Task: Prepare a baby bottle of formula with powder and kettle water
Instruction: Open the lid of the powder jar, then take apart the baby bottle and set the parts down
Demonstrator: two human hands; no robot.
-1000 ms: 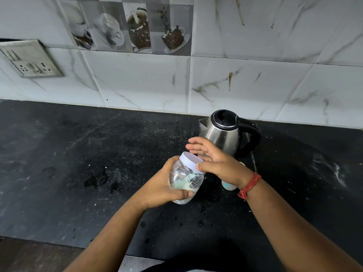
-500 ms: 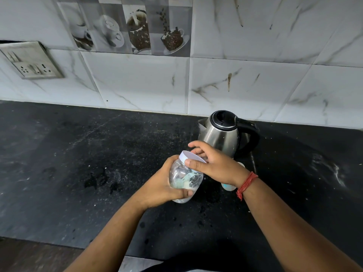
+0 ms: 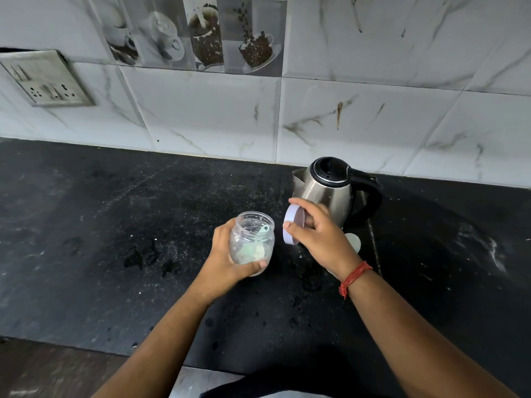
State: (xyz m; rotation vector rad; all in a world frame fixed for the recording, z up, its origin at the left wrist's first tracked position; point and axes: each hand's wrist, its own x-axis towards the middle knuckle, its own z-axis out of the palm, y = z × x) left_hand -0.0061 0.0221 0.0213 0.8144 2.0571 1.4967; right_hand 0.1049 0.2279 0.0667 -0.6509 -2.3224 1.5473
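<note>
Lid (image 3: pixel 293 227) now off the jar (image 3: pixel 252 243); a second ago it sat on the mouth. Right hand (image 3: pixel 319 235) grips the lid beside the kettle (image 3: pixel 327 191). Left hand (image 3: pixel 230 261) clasps the open jar above the counter (image 3: pixel 115 225). Powder now reachable; a green scoop (image 3: pixel 255 248), apparently, lies inside.

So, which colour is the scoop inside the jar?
Pale green scoop, seen through the clear jar in the head view.

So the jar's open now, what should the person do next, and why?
Probably set the white lid down on the counter. The right hand is full with it, while the left hand holds the open jar with a green scoop inside waiting to be picked out.
</note>
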